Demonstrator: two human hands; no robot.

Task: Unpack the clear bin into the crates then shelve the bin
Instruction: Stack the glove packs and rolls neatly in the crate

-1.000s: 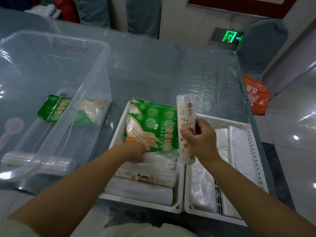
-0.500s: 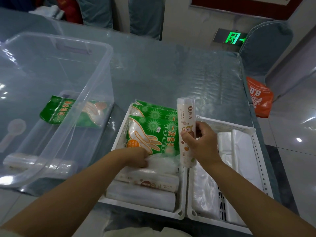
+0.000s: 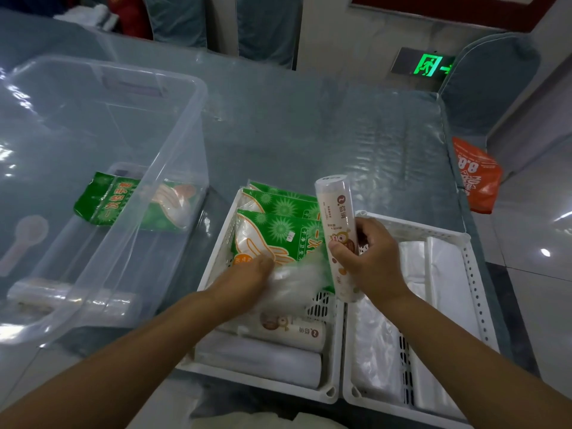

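Holding a printed roll (image 3: 335, 239) in the right hand (image 3: 368, 258), left hand (image 3: 250, 270) gripping crinkled plastic (image 3: 297, 280); both crates (image 3: 334, 394) part-filled, clear bin (image 3: 192, 125) not yet emptied or shelved.

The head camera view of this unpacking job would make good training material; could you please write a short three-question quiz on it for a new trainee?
1. True or false: the right hand holds a printed roll upright above the crates.
2. Which crate is the left hand reaching into? A) the left white crate B) the right white crate C) neither
3. Fill in: a green glove packet remains inside the clear ____.

Key: 1 true; 2 A; 3 bin.
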